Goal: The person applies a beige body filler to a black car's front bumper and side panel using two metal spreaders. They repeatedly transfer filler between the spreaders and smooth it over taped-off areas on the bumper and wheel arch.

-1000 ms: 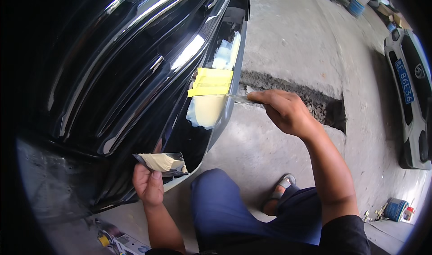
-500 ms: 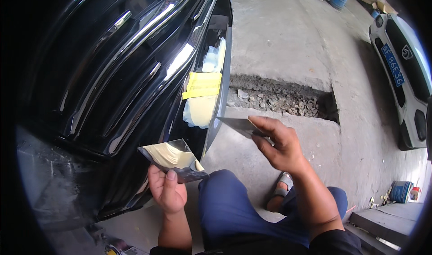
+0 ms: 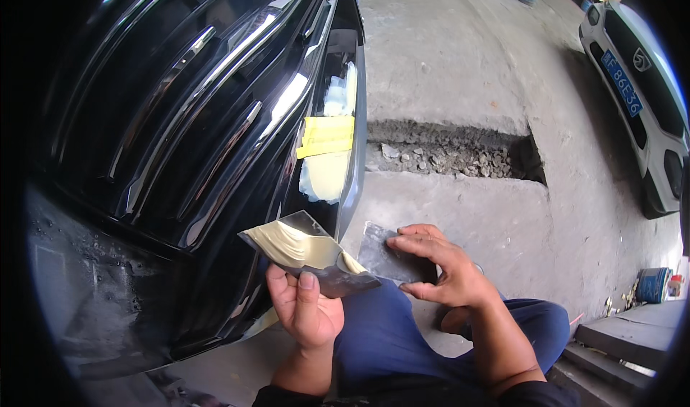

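In my left hand (image 3: 307,313), thumb on top, is a flat metal putty spreader (image 3: 336,280). A thick ridged layer of cream putty (image 3: 277,243) covers much of it, with a small dab near its right corner. My right hand (image 3: 456,270) grips a second grey putty spreader (image 3: 388,252) between thumb and fingers. Its lower left corner is beside the first spreader's right end; whether they touch I cannot tell. Beyond both hands, a cream putty patch (image 3: 322,179) lies on the black car panel, below yellow masking tape (image 3: 325,135). A pale patch (image 3: 338,96) lies above the tape.
The black car body (image 3: 180,141) fills the left side. A rubble-filled trench (image 3: 453,154) cuts the concrete floor ahead. A white car (image 3: 650,98) stands at the right, with a blue can (image 3: 650,286) nearer me beside grey steps (image 3: 632,331).
Both hands have come closer together, the left moving right and the right moving down. The right spreader has turned so its flat face shows. The view has shifted slightly.
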The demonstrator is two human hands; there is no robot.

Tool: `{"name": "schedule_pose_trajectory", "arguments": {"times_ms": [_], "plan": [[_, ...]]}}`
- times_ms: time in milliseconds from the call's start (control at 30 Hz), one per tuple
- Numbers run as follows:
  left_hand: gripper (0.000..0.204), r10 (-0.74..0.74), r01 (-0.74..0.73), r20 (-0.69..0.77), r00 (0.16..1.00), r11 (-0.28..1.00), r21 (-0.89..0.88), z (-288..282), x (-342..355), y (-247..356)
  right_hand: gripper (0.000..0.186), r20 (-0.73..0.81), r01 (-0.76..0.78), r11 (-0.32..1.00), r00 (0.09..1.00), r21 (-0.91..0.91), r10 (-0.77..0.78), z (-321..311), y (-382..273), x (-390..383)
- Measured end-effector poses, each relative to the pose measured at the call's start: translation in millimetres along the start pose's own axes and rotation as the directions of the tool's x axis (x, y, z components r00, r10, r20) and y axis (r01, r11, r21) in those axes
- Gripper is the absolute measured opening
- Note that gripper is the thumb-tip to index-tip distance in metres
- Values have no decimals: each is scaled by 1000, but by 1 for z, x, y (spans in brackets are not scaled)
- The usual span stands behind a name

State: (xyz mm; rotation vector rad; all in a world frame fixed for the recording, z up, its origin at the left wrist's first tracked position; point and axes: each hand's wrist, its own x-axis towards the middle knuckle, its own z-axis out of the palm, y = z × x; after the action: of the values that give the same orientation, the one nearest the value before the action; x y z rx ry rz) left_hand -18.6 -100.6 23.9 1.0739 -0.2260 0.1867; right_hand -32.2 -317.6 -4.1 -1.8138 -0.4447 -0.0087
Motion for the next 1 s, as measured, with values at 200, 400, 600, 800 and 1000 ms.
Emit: {"name": "schedule_pose_trajectory", "arguments": {"times_ms": [200,400,600,800,1000], "plan": [[47,127,-153,140,982,969,194,-49,6,19,54,-219,87,859,949,-504,-225,15,31,37],[35,122,-155,111,986,912,381,-90,6,30,43,-94,262,744,912,-615,-399,26,51,75],[38,75,-134,144,987,877,461,-108,13,25,52,-9,316,663,899,-679,-438,23,68,90],[41,73,-136,150,986,873,468,-101,19,24,51,13,317,669,908,-673,-418,20,71,96],[45,72,-176,222,972,851,495,-105,22,24,45,-24,287,708,919,-645,-394,16,82,95]]}}
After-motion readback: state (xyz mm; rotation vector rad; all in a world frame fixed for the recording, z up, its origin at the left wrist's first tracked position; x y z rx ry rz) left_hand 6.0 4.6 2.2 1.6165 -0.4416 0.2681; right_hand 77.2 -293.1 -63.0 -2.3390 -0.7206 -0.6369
